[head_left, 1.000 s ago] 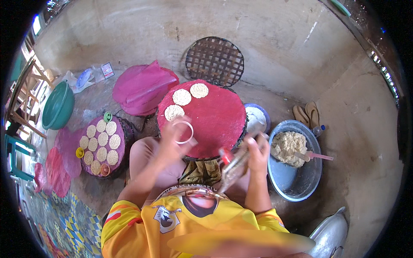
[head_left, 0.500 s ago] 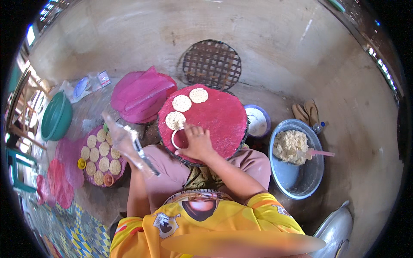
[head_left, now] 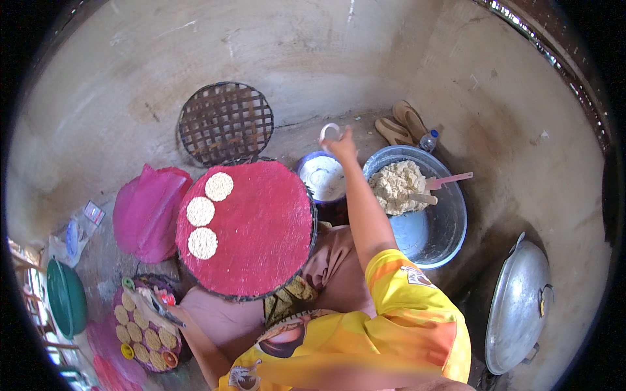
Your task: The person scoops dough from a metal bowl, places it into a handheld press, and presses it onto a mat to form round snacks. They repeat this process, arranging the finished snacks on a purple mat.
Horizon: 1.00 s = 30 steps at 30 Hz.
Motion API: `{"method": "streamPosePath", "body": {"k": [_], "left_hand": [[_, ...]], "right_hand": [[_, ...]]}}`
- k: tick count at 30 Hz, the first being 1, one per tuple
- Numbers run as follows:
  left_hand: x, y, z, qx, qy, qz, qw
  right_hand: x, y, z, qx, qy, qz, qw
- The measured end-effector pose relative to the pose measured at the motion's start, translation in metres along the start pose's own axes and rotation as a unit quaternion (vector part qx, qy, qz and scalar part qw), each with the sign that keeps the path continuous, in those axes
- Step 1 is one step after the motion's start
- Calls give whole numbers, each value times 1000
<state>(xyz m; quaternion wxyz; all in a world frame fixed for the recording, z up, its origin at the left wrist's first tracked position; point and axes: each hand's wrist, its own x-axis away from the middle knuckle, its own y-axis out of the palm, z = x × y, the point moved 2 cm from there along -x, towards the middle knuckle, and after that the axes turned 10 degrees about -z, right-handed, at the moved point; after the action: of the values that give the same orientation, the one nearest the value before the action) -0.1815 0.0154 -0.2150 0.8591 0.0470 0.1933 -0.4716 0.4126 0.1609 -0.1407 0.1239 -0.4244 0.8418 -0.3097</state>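
Observation:
A white ring (head_left: 330,132) is pinched in my right hand (head_left: 341,146), raised over a bowl of white powder (head_left: 324,177). A round tray covered with red cloth (head_left: 261,228) rests on my lap. Three flat, pale dough rounds (head_left: 201,212) lie along its left side. Low at the left, my left hand (head_left: 177,314) is closed on a long, flat, pale thing with a dark, shiny strip (head_left: 153,306); its kind cannot be made out. Below that hand sits a second round tray with several darker dough rounds (head_left: 152,339).
A blue-grey basin (head_left: 417,244) with dough (head_left: 396,186) and a pink-handled spatula (head_left: 450,180) stands at right. Beyond it are sandals (head_left: 401,124) and a bottle (head_left: 428,140). A metal lid (head_left: 518,306), woven rack (head_left: 226,124), pink cloths (head_left: 147,215) and green basin (head_left: 65,296) surround me.
My right hand has lifted the white ring off the red cloth and carried it right, over the powder bowl. The view has swung right. The three dough rounds stay on the tray.

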Motion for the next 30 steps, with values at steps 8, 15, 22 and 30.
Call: {"method": "streamPosePath", "body": {"k": [8,15,22,30], "left_hand": [[-1,1,-15,-55,23,1,998],[1,-3,-21,-82,45,1,996],[-1,-6,-28,37,-103,43,993],[-1,-5,-25,73,-174,27,982]], "right_hand": [[-6,115,82,346,-18,-271,898],[-29,115,126,388,31,-189,901],[-20,124,123,364,-38,-232,901],[-14,122,113,335,5,-224,915]]}}
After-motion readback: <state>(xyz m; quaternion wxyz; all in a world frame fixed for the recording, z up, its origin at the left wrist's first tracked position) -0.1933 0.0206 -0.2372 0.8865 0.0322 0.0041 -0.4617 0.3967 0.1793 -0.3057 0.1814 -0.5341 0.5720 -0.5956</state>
